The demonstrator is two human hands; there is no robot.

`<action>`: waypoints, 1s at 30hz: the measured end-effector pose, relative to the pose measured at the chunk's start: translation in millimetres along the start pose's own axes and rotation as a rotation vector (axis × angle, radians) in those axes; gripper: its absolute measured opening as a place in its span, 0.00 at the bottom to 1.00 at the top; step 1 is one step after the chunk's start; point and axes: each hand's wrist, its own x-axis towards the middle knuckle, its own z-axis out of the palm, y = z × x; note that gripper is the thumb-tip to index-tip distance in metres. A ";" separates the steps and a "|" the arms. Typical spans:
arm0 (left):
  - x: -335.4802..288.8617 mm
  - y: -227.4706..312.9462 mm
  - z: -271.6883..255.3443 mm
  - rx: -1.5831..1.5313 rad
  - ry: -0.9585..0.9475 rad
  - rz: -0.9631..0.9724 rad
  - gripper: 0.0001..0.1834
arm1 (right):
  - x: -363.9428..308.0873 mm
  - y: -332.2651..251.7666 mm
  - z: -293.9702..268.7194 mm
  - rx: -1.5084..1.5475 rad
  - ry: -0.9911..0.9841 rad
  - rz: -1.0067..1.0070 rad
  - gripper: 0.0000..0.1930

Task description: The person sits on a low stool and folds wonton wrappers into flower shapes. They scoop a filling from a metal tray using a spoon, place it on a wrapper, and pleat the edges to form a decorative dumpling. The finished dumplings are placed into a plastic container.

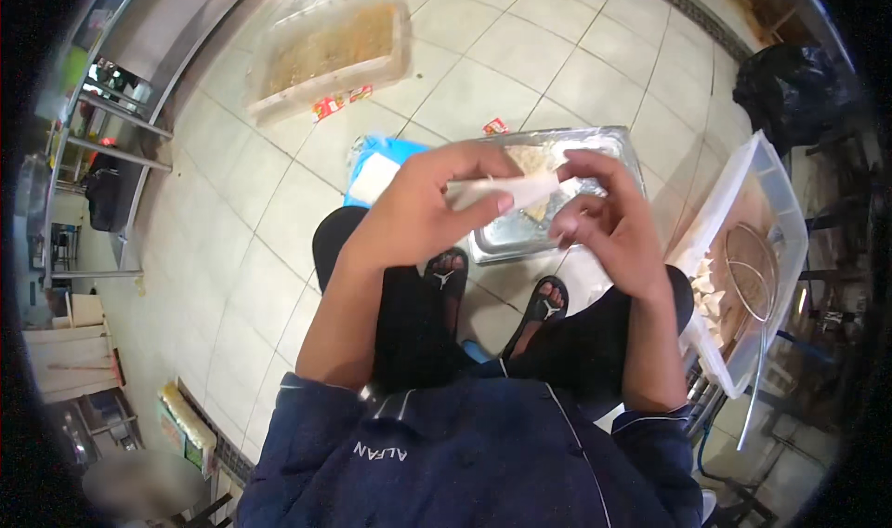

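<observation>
My left hand (423, 198) is closed round a folded strip of thin white pastry (525, 191), its thumb on the near side and the fingers behind. Beside the strip's right end is my right hand (604, 217), its fingers curled but apart; the index fingertip is at the pastry's edge, and whether it touches I cannot tell. Below both hands, a shallow metal tray (613, 142) holds crumbly beige filling (530, 159), partly hidden. A stack of white pastry sheets (373, 177) lies on blue wrapping (395, 145), behind my left hand.
A clear plastic tub (404, 40) with brownish contents stands far left on the tiled floor. Red sachets (342, 103) lie by it. At right, a white plastic box (785, 193) holds folded pastry pieces (708, 300) and a wire strainer (751, 258). A black bag (790, 91) sits beyond.
</observation>
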 end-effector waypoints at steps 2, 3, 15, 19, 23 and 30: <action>0.8 -6.8 1.7 0.039 -0.025 0.055 0.10 | -0.3 18.0 -3.9 0.019 -0.100 0.052 0.29; -0.9 -6.8 3.6 0.067 -0.023 0.076 0.09 | -1.6 22.3 1.6 0.053 -0.076 0.063 0.24; -10.1 -27.7 19.6 0.146 0.195 0.142 0.11 | 1.2 42.3 7.1 -0.336 -0.032 -0.221 0.07; -14.0 -29.9 27.2 -0.299 0.263 0.099 0.17 | -4.6 49.7 9.4 -0.191 0.067 -0.234 0.07; -18.2 -35.6 25.8 -1.025 0.177 -0.055 0.17 | -7.7 47.6 12.5 0.035 0.115 -0.294 0.08; -19.3 -31.8 54.0 -1.221 0.229 -0.128 0.21 | -8.4 49.4 12.2 0.084 0.134 -0.400 0.07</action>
